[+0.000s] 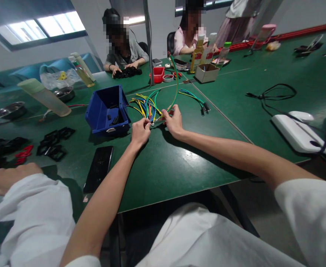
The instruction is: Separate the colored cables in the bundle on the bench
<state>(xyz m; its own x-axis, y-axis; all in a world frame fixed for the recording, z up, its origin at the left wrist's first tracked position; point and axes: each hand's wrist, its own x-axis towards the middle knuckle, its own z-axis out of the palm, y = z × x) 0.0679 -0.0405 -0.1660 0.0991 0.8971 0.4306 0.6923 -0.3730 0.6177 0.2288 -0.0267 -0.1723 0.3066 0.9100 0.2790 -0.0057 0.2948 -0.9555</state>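
My right hand [174, 121] pinches a green-and-yellow wire [176, 83], whose free length arcs up and away above the table. Close by on the left, my left hand [141, 131] has its fingertips pressed together beside a small metal ring terminal [152, 124]; what sits between those fingers is hidden. Just beyond both hands lies a loose bundle of yellow, blue, green and red wires [144, 105]. A blue plastic bin [94, 115] stands left of the bundle with small black pieces [113, 119] inside. More green and blue wires with black ends [192, 97] lie to the right.
A black phone [98, 168] lies left of my forearm. Black frames [53, 144] and a co-worker's white sleeve [37, 207] are farther left. A white device [296, 131] with a black cable sits right. Across the green table [230, 100] are a cardboard box [206, 73], bottles and seated people.
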